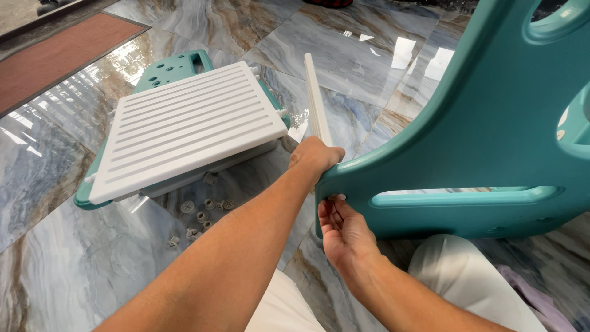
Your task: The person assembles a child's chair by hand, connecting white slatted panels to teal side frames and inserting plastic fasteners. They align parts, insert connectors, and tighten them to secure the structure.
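Hands both on the teal plastic side panel, which stands upright on the marble floor just ahead of my knees and fills the right of the view. My left hand is wrapped over the panel's upper left edge, fingers curled closed around it and the near end of a white slat. That slat's long axis runs away from me, edge-on, rising from my left hand toward the far floor. My right hand sits just below, palm up, fingertips pinched narrow at a small white peg against the panel's lower left corner; I can't tell if the peg is seated or loose. Right hand is the nearer one to that corner hole; left hand is directly above it, close but not touching.

Left of my hands, well apart, a white ribbed board lies tilted on top of a second teal panel with round holes. Board's long axis runs lower-left to upper-right. Loose on the floor between that stack and my left forearm: a scatter of small grey-white fasteners, cross-headed caps and short pegs. No box or tray holds them; they lie bare on the tile. Reddish mat at far upper left.
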